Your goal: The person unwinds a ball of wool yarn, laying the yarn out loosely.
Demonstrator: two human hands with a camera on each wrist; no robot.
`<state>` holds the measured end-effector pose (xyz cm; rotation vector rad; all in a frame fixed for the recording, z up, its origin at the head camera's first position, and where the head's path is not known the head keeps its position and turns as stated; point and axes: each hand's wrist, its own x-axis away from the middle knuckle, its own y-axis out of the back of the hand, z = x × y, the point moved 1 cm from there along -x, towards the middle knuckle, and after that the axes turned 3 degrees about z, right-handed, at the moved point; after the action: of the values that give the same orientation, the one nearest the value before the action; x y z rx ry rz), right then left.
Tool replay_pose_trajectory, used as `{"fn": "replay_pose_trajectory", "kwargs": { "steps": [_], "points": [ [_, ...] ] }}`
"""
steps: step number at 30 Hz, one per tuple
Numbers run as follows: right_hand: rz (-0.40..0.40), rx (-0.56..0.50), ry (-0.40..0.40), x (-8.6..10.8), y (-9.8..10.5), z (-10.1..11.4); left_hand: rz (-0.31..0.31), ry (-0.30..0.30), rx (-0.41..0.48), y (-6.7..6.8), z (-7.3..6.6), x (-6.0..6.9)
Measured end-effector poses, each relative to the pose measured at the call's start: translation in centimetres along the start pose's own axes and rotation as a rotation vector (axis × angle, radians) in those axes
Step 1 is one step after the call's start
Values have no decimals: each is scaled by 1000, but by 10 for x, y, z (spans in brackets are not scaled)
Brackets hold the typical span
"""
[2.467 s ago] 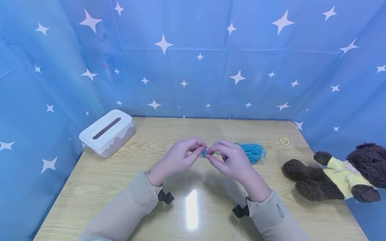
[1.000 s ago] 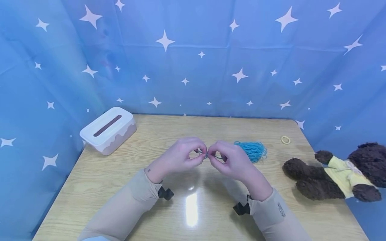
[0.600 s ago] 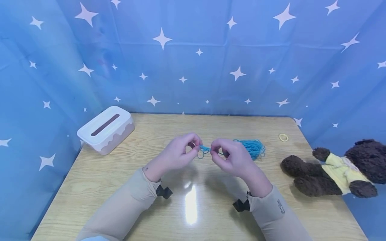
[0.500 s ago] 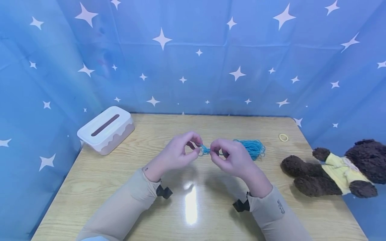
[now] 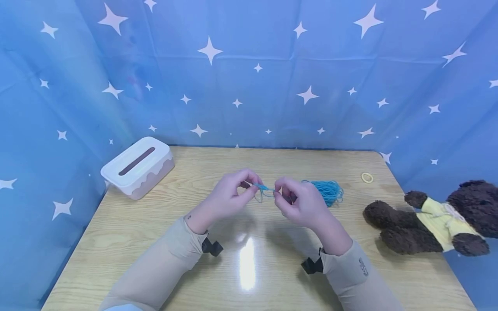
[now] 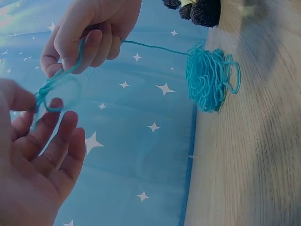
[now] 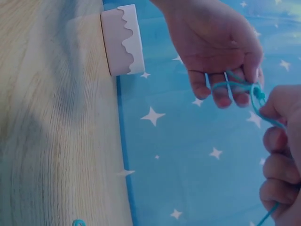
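In the head view a small looped, knotted piece of turquoise yarn [image 5: 263, 187] is stretched between my two hands above the table. My left hand [image 5: 227, 196] pinches its left end between thumb and index finger, the other fingers loosely bent. My right hand [image 5: 301, 203] grips the strand on the right with its fingers curled. From the right hand the strand runs to a loose yarn bundle [image 6: 205, 77] on the table, as the left wrist view shows. A knot [image 7: 258, 93] and an open loop hang between the fingertips in the right wrist view.
A white and pinkish tissue box [image 5: 151, 179] stands at the table's left. A yellow ring [image 5: 367, 182] lies at the back right. A brown teddy bear [image 5: 432, 224] in yellow clothing lies over the right edge. A blue star-printed curtain [image 5: 249, 116] hangs behind the wooden table [image 5: 202, 168].
The hands were close together over the yarn and have drawn apart. The knotted yarn between them now shows, pulled out longer, with a loop hanging below. The bundle has stayed in place.
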<state>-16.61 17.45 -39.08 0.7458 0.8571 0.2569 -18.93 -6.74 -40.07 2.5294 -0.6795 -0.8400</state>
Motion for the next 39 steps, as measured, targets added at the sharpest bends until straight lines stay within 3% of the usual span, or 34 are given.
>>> {"fn": "replay_pose_trajectory", "kwargs": {
  "steps": [4, 7, 15, 25, 34, 39],
  "points": [
    [-4, -9, -23, 0, 1, -1, -65, 106, 74, 3, 0, 0],
    [-2, -13, -34, 1, 1, -1, -98, 126, 97, 4, 0, 0],
    [34, -40, -78, -1, -1, 0, -35, 54, 105, 1, -1, -1],
    [-66, 7, 16, -1, -5, 0, 1, 31, 60, 1, -6, -1],
    [-91, -132, -3, -1, -3, -1, 6, 2, 18, -1, -5, -2],
    [-84, -145, -1, -1, -3, -1, 32, -25, 17, -2, -3, -2]
  ]
}}
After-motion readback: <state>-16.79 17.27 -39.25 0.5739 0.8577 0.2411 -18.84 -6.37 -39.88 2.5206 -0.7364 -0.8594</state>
